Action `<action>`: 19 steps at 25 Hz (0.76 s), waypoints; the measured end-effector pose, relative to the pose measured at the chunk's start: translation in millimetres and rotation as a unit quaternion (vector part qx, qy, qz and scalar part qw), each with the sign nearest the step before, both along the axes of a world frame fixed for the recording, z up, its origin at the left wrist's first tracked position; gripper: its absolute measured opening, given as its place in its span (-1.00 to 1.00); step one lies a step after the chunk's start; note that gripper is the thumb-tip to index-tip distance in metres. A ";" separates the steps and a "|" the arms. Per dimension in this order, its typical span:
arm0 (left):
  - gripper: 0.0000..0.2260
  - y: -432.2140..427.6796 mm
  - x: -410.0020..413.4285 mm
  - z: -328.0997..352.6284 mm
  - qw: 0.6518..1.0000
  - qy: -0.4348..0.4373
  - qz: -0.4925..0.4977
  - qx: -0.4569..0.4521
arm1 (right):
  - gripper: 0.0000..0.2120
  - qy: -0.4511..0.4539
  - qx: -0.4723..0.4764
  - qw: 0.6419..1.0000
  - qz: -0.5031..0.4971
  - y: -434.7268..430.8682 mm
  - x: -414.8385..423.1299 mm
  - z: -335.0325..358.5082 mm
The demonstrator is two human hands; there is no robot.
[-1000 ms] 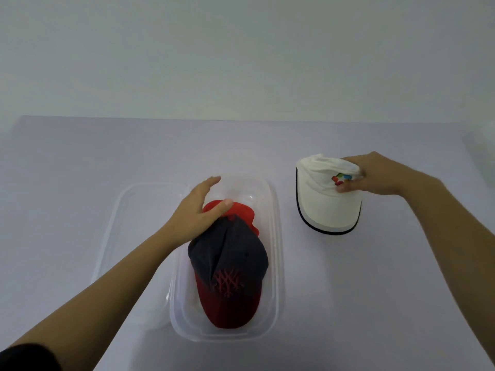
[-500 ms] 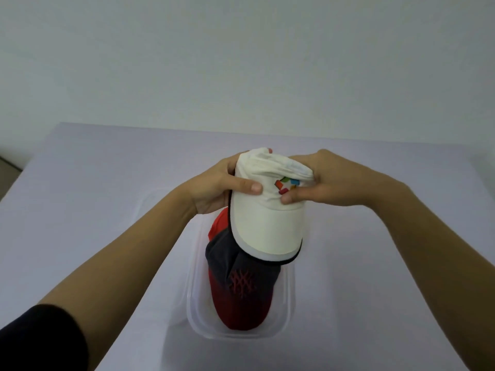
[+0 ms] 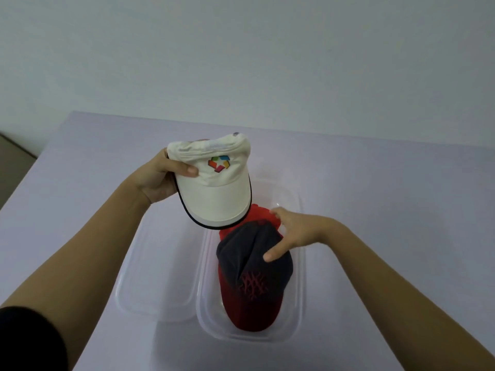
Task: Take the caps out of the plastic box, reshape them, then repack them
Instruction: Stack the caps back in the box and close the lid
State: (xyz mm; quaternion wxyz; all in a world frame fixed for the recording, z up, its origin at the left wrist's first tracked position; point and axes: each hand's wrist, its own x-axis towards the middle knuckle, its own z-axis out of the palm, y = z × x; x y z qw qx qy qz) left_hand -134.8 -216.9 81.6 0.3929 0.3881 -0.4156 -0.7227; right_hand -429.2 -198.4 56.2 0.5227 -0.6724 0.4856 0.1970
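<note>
My left hand [image 3: 160, 178] grips a white cap [image 3: 214, 183] with a coloured logo by its crown and holds it in the air above the far end of a clear plastic box [image 3: 298, 290]. Inside the box lies a dark navy cap with a red brim [image 3: 251, 279], and a red cap [image 3: 258, 214] shows beneath its far end. My right hand [image 3: 292, 234] reaches into the box with spread fingers, the thumb and fingertips touching the navy cap's crown.
The box's clear lid [image 3: 158, 277] lies flat on the table just left of the box. The pale lilac table [image 3: 388, 210] runs to a white wall at the back, and its left edge falls away towards the floor.
My right hand let go of the white cap and dropped onto the navy cap in the box. My left hand alone now holds the white cap, lifted higher and to the left.
</note>
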 end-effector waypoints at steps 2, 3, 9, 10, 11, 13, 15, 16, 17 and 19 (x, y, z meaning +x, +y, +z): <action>-0.32 -7.4 -2.0 -2.9 1.000 0.012 -0.002 0.004 | 0.16 -0.011 -0.021 1.000 -0.012 0.7 15.0 -25.1; -0.35 -10.5 -3.8 -5.1 1.000 0.020 -0.004 0.006 | 0.17 -0.013 -0.029 0.999 -0.022 -2.5 19.8 -31.3; -0.25 -30.6 -17.7 -21.4 1.000 0.011 -0.013 -0.005 | 0.19 -0.016 -0.019 1.000 -0.015 -9.0 17.7 -34.5; -0.26 -33.8 -21.5 -21.7 1.000 0.013 -0.012 -0.017 | 0.13 -0.022 -0.034 0.999 -0.005 -3.5 15.8 -31.7; -0.32 -37.2 -25.6 -20.6 0.999 0.016 -0.010 -0.034 | 0.07 -0.030 -0.048 0.998 0.006 3.3 14.3 -28.5; -0.42 -44.1 -33.7 -16.6 0.998 0.014 -0.014 -0.058 | 0.02 -0.051 -0.074 0.996 0.026 18.1 14.0 -19.0; -0.42 -50.9 -41.9 -18.6 0.998 0.005 -0.026 -0.048 | 0.01 -0.072 -0.101 0.991 0.044 29.5 17.1 -11.6; -0.39 -52.0 -46.9 -22.8 0.999 -0.009 -0.039 -0.033 | 0.02 -0.078 -0.111 0.990 0.050 33.3 18.7 -8.9; -0.37 -50.6 -53.2 -29.1 0.998 -0.031 -0.054 -0.014 | 0.03 -0.080 -0.119 0.988 0.054 36.0 19.5 -6.9; -0.42 -44.1 -67.1 -45.9 0.990 -0.084 -0.106 0.026 | 0.08 -0.081 -0.132 0.986 0.057 38.8 20.3 -4.9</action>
